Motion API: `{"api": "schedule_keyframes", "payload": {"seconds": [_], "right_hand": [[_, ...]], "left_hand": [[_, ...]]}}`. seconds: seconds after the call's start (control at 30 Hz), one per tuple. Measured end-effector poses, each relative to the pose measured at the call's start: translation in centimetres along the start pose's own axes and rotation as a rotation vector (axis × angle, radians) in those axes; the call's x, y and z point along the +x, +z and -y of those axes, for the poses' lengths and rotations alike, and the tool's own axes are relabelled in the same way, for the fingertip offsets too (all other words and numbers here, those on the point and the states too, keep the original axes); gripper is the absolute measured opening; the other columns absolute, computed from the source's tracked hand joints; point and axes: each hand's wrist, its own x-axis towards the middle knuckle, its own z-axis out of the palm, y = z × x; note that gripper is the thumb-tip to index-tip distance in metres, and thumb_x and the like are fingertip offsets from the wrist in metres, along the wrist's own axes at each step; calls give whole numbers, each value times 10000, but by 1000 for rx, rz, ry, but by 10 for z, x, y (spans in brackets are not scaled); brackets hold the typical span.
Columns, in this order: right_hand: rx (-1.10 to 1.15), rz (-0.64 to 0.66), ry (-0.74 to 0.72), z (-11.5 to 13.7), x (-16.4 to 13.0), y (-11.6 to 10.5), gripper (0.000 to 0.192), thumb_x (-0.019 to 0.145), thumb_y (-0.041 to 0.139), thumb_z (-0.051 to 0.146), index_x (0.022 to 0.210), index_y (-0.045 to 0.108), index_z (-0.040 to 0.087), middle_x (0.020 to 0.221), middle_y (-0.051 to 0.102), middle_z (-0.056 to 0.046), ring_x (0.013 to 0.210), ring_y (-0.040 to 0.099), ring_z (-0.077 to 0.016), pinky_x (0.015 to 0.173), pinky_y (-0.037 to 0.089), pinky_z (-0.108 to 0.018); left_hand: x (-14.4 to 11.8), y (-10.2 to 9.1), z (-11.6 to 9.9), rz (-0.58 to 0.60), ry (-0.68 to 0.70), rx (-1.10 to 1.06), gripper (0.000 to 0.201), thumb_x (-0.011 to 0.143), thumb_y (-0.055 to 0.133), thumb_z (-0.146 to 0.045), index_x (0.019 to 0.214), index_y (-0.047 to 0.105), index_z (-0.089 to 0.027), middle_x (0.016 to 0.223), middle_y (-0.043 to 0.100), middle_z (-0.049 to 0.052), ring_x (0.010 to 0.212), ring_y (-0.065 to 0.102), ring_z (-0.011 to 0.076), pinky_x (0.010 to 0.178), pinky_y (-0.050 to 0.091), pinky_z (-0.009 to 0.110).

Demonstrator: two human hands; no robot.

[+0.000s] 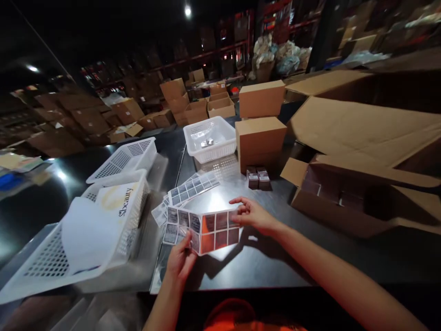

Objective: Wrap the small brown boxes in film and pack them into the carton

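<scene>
Both hands pinch one sticker sheet (206,231) by its opposite edges, just above the bench (275,262) at lower centre of the frame.

Left hand (181,262) comes up from the bottom edge, thumb on the sheet's lower left part, its grip closed on the sheet; right hand (253,214) reaches in from the lower right with forearm stretched, fingertips nipping the right edge. The sheet looks thin, light and floppy, bowing between the hands, so edge holds with slight tension probably suit it best. More sheets (189,189) lie fanned behind it, white baskets (120,202) to the left, small dark boxes (258,177) and cardboard cartons (260,140) beyond.
</scene>
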Motion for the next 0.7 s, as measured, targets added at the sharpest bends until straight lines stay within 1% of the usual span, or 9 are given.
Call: {"api": "schedule_keyframes", "payload": {"seconds": [0.07,0.13,0.2,0.23,0.3,0.37,0.43,0.57,0.7], "right_hand": [[-8,-27,-25,0,6,-3,489,619,831,402,1002,591,215,612,607,64,575,631,-152,602,531,-308],[-34,-97,-68,2,11,-8,481,630,825,386,997,558,224,600,585,84,579,618,-144,623,518,-301],[-73,-156,-105,3,14,-12,467,629,831,356,983,555,226,625,607,75,611,629,-153,647,516,-305],[-94,-177,-118,3,13,-13,448,633,831,346,972,563,225,638,622,65,627,637,-159,654,516,-309],[-132,-202,-137,3,9,-13,388,645,827,344,928,591,219,675,658,37,661,656,-174,669,522,-319],[-166,-212,-150,2,2,-13,330,658,821,361,876,622,213,716,690,11,697,676,-188,685,531,-329],[-205,-225,-156,0,-4,-13,288,671,816,370,850,654,212,728,703,-3,715,687,-199,693,537,-332],[-284,-217,-143,-2,-10,-17,233,709,798,381,819,702,199,715,722,-17,679,688,-190,654,543,-309],[-353,-138,-145,-5,-8,-18,246,802,728,422,783,734,178,719,743,-30,652,674,-171,624,524,-281]], "left_hand": [[6,0,-12,-176,145,115,453,732,688,56,1154,658,-105,1045,763,136,1038,735,262,969,583,405],[11,5,-26,-330,347,188,816,694,762,17,1416,471,-227,1387,621,110,1323,570,245,1127,460,416],[16,17,-35,-426,720,372,993,674,844,-112,1504,332,-300,1575,419,70,1475,373,213,1226,312,388],[19,26,-37,-407,938,524,960,694,849,-189,1502,340,-282,1583,399,76,1483,352,215,1239,279,385],[24,50,-30,-195,1285,889,702,812,753,-313,1434,451,-195,1453,535,127,1382,479,247,1203,326,428],[30,77,-12,119,1316,1165,455,950,552,-329,1378,516,-178,1212,687,119,1169,633,229,1076,442,411],[38,99,10,238,1213,1446,373,1002,428,-313,1309,590,-174,1039,743,107,983,690,213,905,498,344],[49,113,38,203,1081,1684,334,1013,414,-308,1093,715,-187,754,742,69,653,667,190,614,394,264],[53,101,38,179,1061,1719,307,1003,455,-314,1029,737,-199,696,725,56,587,634,176,573,308,257]]}}
